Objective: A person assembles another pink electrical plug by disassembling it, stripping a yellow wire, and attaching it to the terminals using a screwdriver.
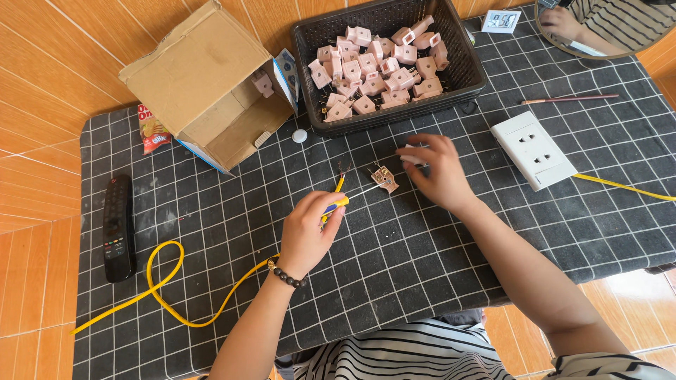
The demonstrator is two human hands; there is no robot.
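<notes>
Open plug half (384, 179), pink-brown with its metal pins showing, lying flat on the black grid-patterned tablecloth (422, 267); all positions below are given relative to this part. Just to its left, bared ends of the yellow cable (340, 184) rise toward it, the cable running on under the left hand and looping away to the lower left. Left hand (310, 232), lower left of the plug half, fingers closed around a screwdriver (336, 204) with a yellow and blue handle, its thin shaft angled up to touch the part. Right hand (438, 172), immediately to the right, fingers curled narrowly on a small pale piece (412, 159); what this piece is cannot be told. As a judgement, the step goes best with the part pinned firmly against the cloth, the blade seated squarely in the screw, and the copper strands kept twisted together so none stray. Above the plug half, a black basket (465, 70) of like pink plug parts (373, 67); upper left, an open cardboard box (204, 84); to the right, a white socket block (533, 149); far left, a black remote control (118, 226)
</notes>
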